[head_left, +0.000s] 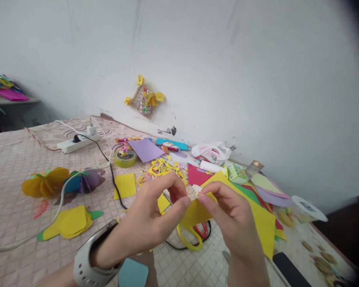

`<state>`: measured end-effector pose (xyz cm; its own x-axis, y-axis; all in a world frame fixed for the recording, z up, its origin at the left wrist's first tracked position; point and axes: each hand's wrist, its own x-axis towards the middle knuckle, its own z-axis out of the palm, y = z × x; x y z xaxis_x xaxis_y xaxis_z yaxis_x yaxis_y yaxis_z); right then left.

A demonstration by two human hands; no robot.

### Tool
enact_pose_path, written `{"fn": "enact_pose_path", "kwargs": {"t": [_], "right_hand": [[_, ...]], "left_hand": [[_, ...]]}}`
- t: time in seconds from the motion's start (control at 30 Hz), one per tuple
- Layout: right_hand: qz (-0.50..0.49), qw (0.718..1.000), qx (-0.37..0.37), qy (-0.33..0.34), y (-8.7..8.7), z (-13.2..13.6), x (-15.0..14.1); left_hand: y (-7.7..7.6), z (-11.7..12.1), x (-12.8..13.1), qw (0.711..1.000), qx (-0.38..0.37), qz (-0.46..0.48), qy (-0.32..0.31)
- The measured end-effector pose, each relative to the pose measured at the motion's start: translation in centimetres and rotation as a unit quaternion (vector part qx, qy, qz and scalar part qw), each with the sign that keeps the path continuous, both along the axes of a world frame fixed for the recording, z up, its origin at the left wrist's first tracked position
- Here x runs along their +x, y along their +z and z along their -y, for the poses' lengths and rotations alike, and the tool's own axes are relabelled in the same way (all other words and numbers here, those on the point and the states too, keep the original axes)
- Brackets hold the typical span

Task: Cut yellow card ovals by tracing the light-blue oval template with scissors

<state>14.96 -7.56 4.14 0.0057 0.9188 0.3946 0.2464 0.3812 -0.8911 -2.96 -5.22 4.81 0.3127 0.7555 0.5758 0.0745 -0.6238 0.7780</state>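
My left hand (151,217) and my right hand (227,217) meet above the table, both pinching a small piece of yellow paper (196,211) between thumb and fingers. A tiny white bit shows at its top edge. My left wrist wears a white watch (88,261). Below the hands lie scissors with yellow and red handles (194,237). A large yellow sheet (261,223) lies just right of my right hand.
Paper flowers (61,181), yellow cut-outs (71,223), a yellow square (125,185), a tape roll (125,158), a purple sheet (145,150), scraps, a power strip (77,143) with cables, a glue tube (212,167), a green box (237,173), a jar (254,167) and a phone (290,271) cover the tablecloth.
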Motion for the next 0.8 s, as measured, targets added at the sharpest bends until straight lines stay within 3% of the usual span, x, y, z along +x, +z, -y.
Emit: {"fn": "enact_pose_path", "kwargs": {"t": [0.27, 0.5, 0.6, 0.7, 0.8], "right_hand": [[0.025, 1.0, -0.017, -0.003, 0.1, 0.2, -1.4], [-0.002, 1.0, 0.021, 0.006, 0.0, 0.0, -1.5], [-0.082, 0.995, 0.051, -0.039, 0.0, -0.2, -0.5], [-0.169, 0.971, 0.107, -0.128, 0.1, -0.5, 0.3], [-0.19, 0.956, 0.142, -0.175, 0.0, -1.0, 0.0]], "left_hand": [[-0.3, 0.0, 0.1, 1.0, 0.008, -0.015, 0.0], [-0.1, -0.1, -0.1, 0.999, 0.019, -0.048, 0.006], [-0.2, -0.3, -0.5, 0.999, 0.015, -0.036, 0.009], [-0.3, -0.5, -0.9, 1.0, -0.012, 0.001, 0.015], [-0.2, -0.6, -0.7, 0.997, -0.056, 0.054, -0.001]]}}
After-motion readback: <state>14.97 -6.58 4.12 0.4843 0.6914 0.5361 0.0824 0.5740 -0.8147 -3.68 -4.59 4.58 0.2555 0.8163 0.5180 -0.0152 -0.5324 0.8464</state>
